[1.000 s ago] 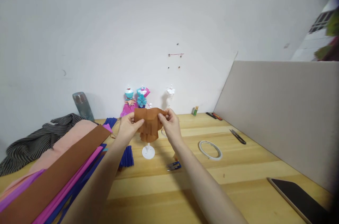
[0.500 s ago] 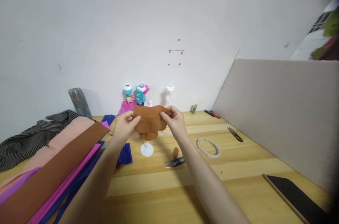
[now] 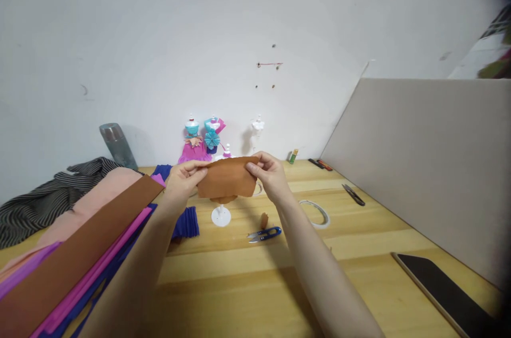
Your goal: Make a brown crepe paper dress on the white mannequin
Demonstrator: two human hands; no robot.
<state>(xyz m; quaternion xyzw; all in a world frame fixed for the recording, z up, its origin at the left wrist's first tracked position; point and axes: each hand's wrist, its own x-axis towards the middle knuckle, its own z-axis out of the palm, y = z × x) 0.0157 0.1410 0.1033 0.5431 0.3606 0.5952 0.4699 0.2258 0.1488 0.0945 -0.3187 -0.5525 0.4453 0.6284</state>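
Both hands hold a brown piece of fabric (image 3: 227, 181) stretched between them above the wooden table (image 3: 279, 274). My left hand (image 3: 181, 178) pinches its left edge, and my right hand (image 3: 269, 174) pinches its right top corner. Under the fabric stands a small white mannequin stand (image 3: 221, 215), its upper part hidden by the cloth. A blue pleated piece (image 3: 183, 222) lies just left of the stand. Blue thread snips (image 3: 264, 233) and a small brown scrap (image 3: 264, 219) lie below my right hand.
Long strips of brown, pink and blue fabric (image 3: 80, 258) lie at left, with striped cloth (image 3: 40, 205) and a grey bottle (image 3: 114, 145) behind. Dressed mini mannequins (image 3: 203, 138) stand at the wall. A white ring (image 3: 317, 213), black snips (image 3: 353, 194) and a phone (image 3: 443, 287) lie right, by a grey partition (image 3: 431, 167).
The hands have lifted the brown fabric a little and spread it flatter, so less hangs down over the stand. The view has tilted, showing the blue snips fully.
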